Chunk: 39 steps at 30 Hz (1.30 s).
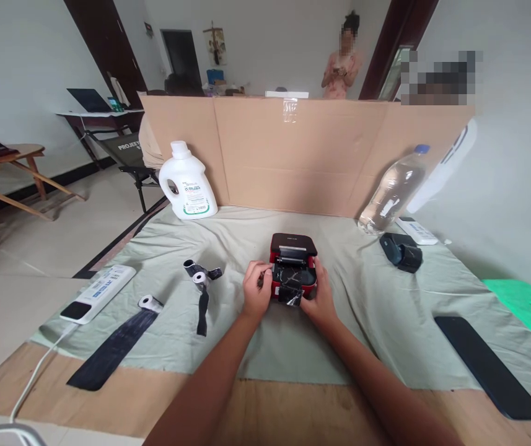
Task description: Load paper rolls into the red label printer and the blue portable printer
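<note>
A small red and black printer [293, 248] stands on the green cloth in front of me, its dark top lid raised. Black marbled paper [289, 293] lies across its front and hangs over the near edge. My left hand [256, 290] is closed against the printer's left side, fingers bent and thumb at the front edge. Along the right side, my right hand [323, 296] grips it, with the thumb near the paper's hanging end. To the left lie small paper rolls [199, 280] with dark strips partly unwound, and another roll [148, 301] with a long black strip.
A white power strip [98, 293] with a cable lies at left. A white detergent jug [188, 183] and a clear bottle [393, 191] stand before a cardboard panel [288, 155]. At right are a black device [401, 251] and a dark phone [491, 365]. A person [341, 65] stands behind.
</note>
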Tool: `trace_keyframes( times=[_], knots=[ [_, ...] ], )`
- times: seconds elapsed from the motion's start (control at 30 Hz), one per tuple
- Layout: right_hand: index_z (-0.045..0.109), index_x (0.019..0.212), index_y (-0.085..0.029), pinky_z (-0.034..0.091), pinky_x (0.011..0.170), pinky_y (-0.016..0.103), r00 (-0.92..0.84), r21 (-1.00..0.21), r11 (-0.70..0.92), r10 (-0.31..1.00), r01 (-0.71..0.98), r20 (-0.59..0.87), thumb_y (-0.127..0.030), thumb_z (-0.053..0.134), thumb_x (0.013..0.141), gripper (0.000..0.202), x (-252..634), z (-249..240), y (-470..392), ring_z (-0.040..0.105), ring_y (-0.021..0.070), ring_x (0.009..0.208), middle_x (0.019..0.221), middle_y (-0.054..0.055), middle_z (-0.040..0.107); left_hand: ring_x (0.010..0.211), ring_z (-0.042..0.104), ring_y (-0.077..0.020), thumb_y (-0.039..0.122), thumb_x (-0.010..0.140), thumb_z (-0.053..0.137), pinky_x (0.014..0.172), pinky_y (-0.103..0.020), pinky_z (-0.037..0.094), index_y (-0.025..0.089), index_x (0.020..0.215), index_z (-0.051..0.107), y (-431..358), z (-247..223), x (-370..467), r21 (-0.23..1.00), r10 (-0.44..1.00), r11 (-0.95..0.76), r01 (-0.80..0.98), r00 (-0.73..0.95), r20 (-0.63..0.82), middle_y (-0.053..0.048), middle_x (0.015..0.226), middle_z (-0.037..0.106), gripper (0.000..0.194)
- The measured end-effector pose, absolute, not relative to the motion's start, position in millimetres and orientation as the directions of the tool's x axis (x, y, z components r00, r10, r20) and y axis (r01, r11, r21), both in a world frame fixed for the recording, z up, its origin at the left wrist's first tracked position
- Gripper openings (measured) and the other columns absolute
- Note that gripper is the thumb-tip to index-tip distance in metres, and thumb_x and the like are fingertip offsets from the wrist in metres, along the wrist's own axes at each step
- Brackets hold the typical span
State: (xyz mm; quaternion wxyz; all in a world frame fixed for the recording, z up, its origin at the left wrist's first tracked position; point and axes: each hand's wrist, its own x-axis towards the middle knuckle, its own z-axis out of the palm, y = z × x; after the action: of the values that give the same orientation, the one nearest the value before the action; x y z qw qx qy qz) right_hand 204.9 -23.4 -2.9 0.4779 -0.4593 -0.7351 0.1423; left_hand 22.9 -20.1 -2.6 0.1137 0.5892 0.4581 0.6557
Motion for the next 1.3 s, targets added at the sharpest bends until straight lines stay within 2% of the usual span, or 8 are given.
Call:
trace_keyframes(
  times=[0.23, 0.37, 0.47, 0.63, 0.87, 0.97, 1.1, 1.3],
  knots=[
    [0.03, 0.153, -0.025, 0.036, 0.114, 0.056, -0.134, -0.635, 0.597, 0.772, 0.49, 0.622, -0.027, 0.053, 0.086, 0.071, 214, -3, -28, 0.037, 0.0317, 0.142, 0.155, 0.011, 0.037, 0.095, 0.062, -0.0186, 0.029, 0.097, 0.047, 0.087, -0.034, 0.051, 0.02, 0.092, 0.066, -19, -4, 21, 0.753, 0.716, -0.534, 0.384, -0.269, 0.644, -0.007, 0.095, 0.063, 0.022],
    [0.057, 0.133, -0.026, 0.049, 0.1, 0.05, -0.074, -0.695, 0.559, 0.8, 0.452, 0.596, -0.027, 0.042, 0.092, 0.043, 224, 23, -18, 0.058, 0.0272, 0.121, 0.133, 0.009, 0.062, 0.095, 0.062, -0.0184, 0.029, 0.098, 0.046, 0.086, -0.034, 0.051, 0.02, 0.094, 0.065, -19, -4, 21, 0.755, 0.72, -0.538, 0.376, -0.26, 0.643, -0.007, 0.096, 0.063, 0.021],
    [0.071, 0.109, -0.025, 0.054, 0.087, 0.043, -0.18, -0.682, 0.476, 0.869, 0.555, 0.46, -0.028, 0.047, 0.092, 0.03, 222, 55, 14, 0.068, 0.0243, 0.096, 0.103, 0.006, 0.075, 0.096, 0.062, -0.0182, 0.028, 0.098, 0.046, 0.087, -0.033, 0.051, 0.02, 0.096, 0.066, -19, -2, 21, 0.749, 0.717, -0.55, 0.369, -0.25, 0.65, -0.007, 0.098, 0.063, 0.021],
    [0.077, 0.091, -0.025, 0.053, 0.085, 0.036, -0.58, -0.429, 0.548, 0.812, 0.718, 0.068, -0.013, 0.056, 0.08, 0.026, 196, 89, 74, 0.071, 0.0233, 0.091, 0.096, 0.004, 0.077, 0.099, 0.062, -0.0194, 0.027, 0.098, 0.046, 0.088, -0.035, 0.051, 0.02, 0.098, 0.067, -20, -1, 21, 0.741, 0.707, -0.561, 0.368, -0.252, 0.661, -0.008, 0.1, 0.065, 0.022],
    [0.069, 0.061, -0.021, 0.049, 0.063, 0.032, -0.58, -0.222, 0.54, 0.791, 0.812, -0.194, -0.005, 0.069, 0.058, 0.016, 164, 99, 94, 0.066, 0.0236, 0.063, 0.062, 0.004, 0.068, 0.096, 0.063, -0.0199, 0.028, 0.097, 0.047, 0.087, -0.035, 0.052, 0.02, 0.097, 0.066, -18, -2, 20, 0.744, 0.71, -0.572, 0.345, -0.246, 0.66, -0.009, 0.098, 0.065, 0.021],
    [0.069, 0.07, -0.021, 0.048, 0.058, 0.03, -0.618, -0.326, 0.542, 0.759, 0.774, -0.204, -0.015, 0.068, 0.067, 0.007, 176, 118, 81, 0.064, 0.0203, 0.061, 0.067, 0.002, 0.068, 0.096, 0.063, -0.0208, 0.028, 0.097, 0.047, 0.087, -0.036, 0.053, 0.02, 0.096, 0.066, -17, -2, 20, 0.747, 0.707, -0.577, 0.33, -0.255, 0.659, -0.009, 0.098, 0.065, 0.021],
    [0.07, 0.087, -0.022, 0.052, 0.061, 0.03, -0.638, -0.653, 0.433, 0.763, 0.622, -0.102, -0.039, 0.064, 0.083, 0.018, 201, 152, 49, 0.064, 0.0188, 0.066, 0.074, 0.001, 0.067, 0.097, 0.063, -0.0226, 0.028, 0.096, 0.049, 0.087, -0.038, 0.053, 0.021, 0.096, 0.068, -17, -4, 20, 0.756, 0.716, -0.581, 0.3, -0.252, 0.651, -0.01, 0.098, 0.066, 0.02],
    [0.07, 0.108, -0.023, 0.053, 0.058, 0.032, -0.506, -0.951, 0.103, 0.86, 0.291, -0.062, -0.04, 0.071, 0.077, 0.035, 163, 169, 19, 0.065, 0.02, 0.072, 0.09, 0.006, 0.07, 0.086, 0.064, -0.0227, 0.033, 0.096, 0.05, 0.081, -0.039, 0.055, 0.022, 0.098, 0.071, -19, -5, 20, 0.784, 0.73, -0.522, 0.336, -0.301, 0.614, -0.008, 0.089, 0.069, 0.023]
  ],
)
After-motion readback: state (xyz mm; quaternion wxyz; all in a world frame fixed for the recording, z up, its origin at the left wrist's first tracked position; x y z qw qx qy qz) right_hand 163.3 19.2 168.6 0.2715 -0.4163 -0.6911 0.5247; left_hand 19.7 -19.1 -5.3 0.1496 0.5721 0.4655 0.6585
